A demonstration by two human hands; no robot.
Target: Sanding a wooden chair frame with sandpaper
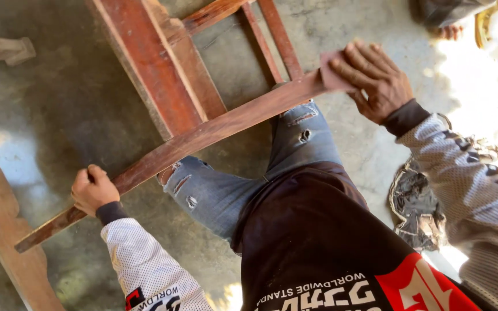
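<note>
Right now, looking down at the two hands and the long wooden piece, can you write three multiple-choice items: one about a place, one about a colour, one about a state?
1. Where does the right hand rest?
A. on the upper end of the long wooden slat
B. on the concrete floor
C. on the knee

2. What colour are the trousers?
A. green
B. blue
C. white

3. How is the left hand?
A. flat and open
B. hanging free
C. closed around the slat

Answers: 1 A, its fingers press a small reddish-brown pad there. 2 B, they are faded, torn blue denim. 3 C, it wraps the slat near its lower end.
</note>
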